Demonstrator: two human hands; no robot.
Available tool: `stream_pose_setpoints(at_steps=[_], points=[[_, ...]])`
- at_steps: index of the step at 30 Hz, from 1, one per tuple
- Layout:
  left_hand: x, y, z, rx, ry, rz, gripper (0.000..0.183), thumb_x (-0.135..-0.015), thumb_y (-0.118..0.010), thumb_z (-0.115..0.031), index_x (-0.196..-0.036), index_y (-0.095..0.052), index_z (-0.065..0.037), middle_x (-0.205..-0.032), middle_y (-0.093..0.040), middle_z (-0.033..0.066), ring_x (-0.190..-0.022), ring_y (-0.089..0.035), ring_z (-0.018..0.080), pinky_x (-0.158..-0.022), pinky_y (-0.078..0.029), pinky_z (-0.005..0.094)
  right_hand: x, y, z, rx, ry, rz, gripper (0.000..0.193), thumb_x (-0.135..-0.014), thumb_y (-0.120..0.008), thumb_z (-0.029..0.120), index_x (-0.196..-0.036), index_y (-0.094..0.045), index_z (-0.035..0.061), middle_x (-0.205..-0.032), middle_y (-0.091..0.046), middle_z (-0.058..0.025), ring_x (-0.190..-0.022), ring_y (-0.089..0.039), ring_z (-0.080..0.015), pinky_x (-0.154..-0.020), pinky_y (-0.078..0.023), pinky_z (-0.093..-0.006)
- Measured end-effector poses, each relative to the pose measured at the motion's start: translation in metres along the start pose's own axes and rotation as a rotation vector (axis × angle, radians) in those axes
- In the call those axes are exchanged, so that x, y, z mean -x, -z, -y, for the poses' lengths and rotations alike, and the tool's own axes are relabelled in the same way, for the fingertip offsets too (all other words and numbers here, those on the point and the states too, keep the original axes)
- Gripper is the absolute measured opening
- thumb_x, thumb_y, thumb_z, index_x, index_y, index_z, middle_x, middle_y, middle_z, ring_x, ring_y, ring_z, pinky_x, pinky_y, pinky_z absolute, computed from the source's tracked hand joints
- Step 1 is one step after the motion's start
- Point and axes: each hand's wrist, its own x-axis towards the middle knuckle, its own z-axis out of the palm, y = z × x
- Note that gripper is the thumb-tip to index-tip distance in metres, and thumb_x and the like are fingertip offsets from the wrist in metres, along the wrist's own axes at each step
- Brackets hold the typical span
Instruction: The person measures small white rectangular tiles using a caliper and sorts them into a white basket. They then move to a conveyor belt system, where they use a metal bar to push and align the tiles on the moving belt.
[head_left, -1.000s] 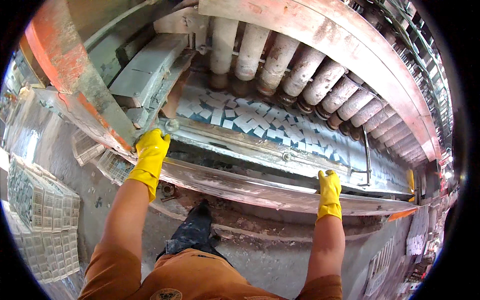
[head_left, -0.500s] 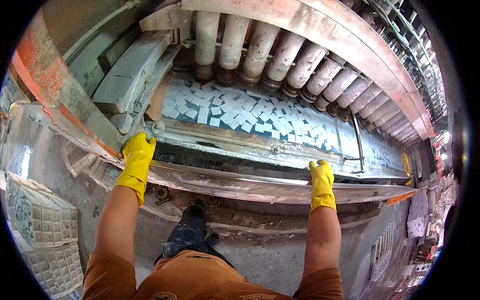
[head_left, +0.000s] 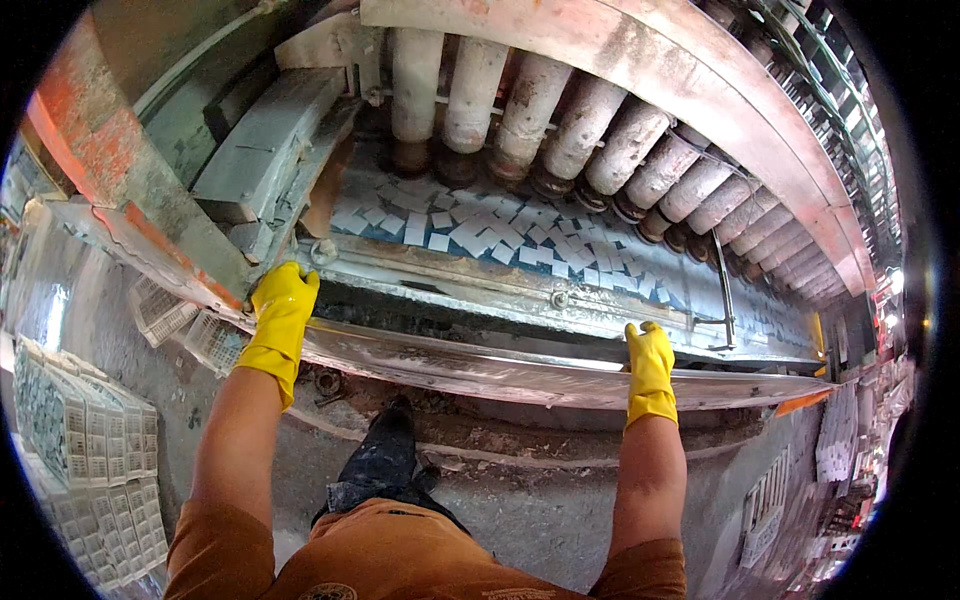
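Observation:
Both of my hands wear yellow rubber gloves. My left hand (head_left: pixel 283 300) is closed over the left end of a long metal rail (head_left: pixel 450 352), beside a rusty orange-and-grey frame post (head_left: pixel 150 220). Farther right, my right hand (head_left: pixel 650 365) has its fingers curled over the same rail. Beyond the rail, many small pale square tiles (head_left: pixel 490 235) lie scattered on a wet, bluish bed. A row of thick, dirty upright cylinders (head_left: pixel 525 105) stands over the tiles and hides the far part of the bed.
A curved pale beam (head_left: pixel 620 35) spans behind the cylinders. A thin black bracket (head_left: pixel 724 300) rises at the bed's right. White plastic crates (head_left: pixel 110 440) with tiles stand on the floor at left. Another white crate (head_left: pixel 768 505) lies at lower right.
The bank of cylinders has come slightly nearer to me, covering more of the tiles. My hands keep their places on the rail, and the view has shifted a little.

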Motion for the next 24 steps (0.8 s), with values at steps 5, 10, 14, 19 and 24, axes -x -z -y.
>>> stream_pose_setpoints(at_steps=[5, 10, 14, 19, 24], points=[[-0.011, 0.000, -0.008, -0.009, -0.004, 0.021, 0.043, -0.088, -0.069, -0.048, -0.107, -0.074, -0.010, -0.110, -0.074, 0.0173, -0.105, -0.069, 0.0381, -0.089, -0.053, 0.0499, -0.021, 0.002, 0.000, 0.072, 0.085, -0.039, 0.056, -0.093, -0.067, 0.045, -0.133, -0.064, 0.0060, -0.107, -0.074, -0.0209, -0.076, -0.073, -0.0331, -0.072, -0.058, -0.0418], [-0.017, -0.005, -0.012, -0.021, -0.020, -0.082, 0.036, -0.087, -0.073, -0.047, -0.098, -0.075, -0.012, -0.099, -0.076, 0.0146, -0.096, -0.071, 0.0379, -0.082, -0.054, 0.0487, -0.024, 0.008, 0.012, 0.031, 0.055, -0.018, 0.055, -0.092, -0.068, 0.043, -0.133, -0.064, 0.0062, -0.103, -0.075, -0.0204, -0.067, -0.074, -0.0312, -0.065, -0.059, -0.0420], [-0.018, 0.001, -0.010, -0.032, 0.009, -0.086, 0.038, -0.087, -0.072, -0.048, -0.099, -0.075, -0.012, -0.100, -0.076, 0.0149, -0.096, -0.071, 0.0381, -0.083, -0.054, 0.0488, 0.006, 0.032, 0.053, -0.011, -0.034, 0.084, 0.059, -0.094, -0.066, 0.048, -0.134, -0.064, 0.0055, -0.119, -0.073, -0.0203, -0.092, -0.076, -0.0334, -0.086, -0.058, -0.0406], [-0.017, 0.010, -0.026, 0.004, 0.013, 0.034, 0.041, -0.089, -0.068, -0.047, -0.107, -0.073, -0.010, -0.111, -0.074, 0.0157, -0.108, -0.068, 0.0377, -0.091, -0.053, 0.0501, -0.012, 0.029, 0.032, 0.072, 0.022, 0.021, 0.058, -0.094, -0.066, 0.048, -0.134, -0.065, 0.0064, -0.119, -0.073, -0.0203, -0.095, -0.076, -0.0343, -0.088, -0.057, -0.0412], [-0.020, 0.010, -0.017, -0.020, 0.045, 0.026, 0.041, -0.089, -0.068, -0.047, -0.107, -0.073, -0.010, -0.112, -0.074, 0.0156, -0.109, -0.068, 0.0376, -0.091, -0.053, 0.0500, -0.004, 0.031, 0.058, -0.005, -0.011, 0.091, 0.059, -0.093, -0.066, 0.049, -0.134, -0.066, 0.0068, -0.122, -0.072, -0.0205, -0.102, -0.074, -0.0368, -0.093, -0.055, -0.0431]])
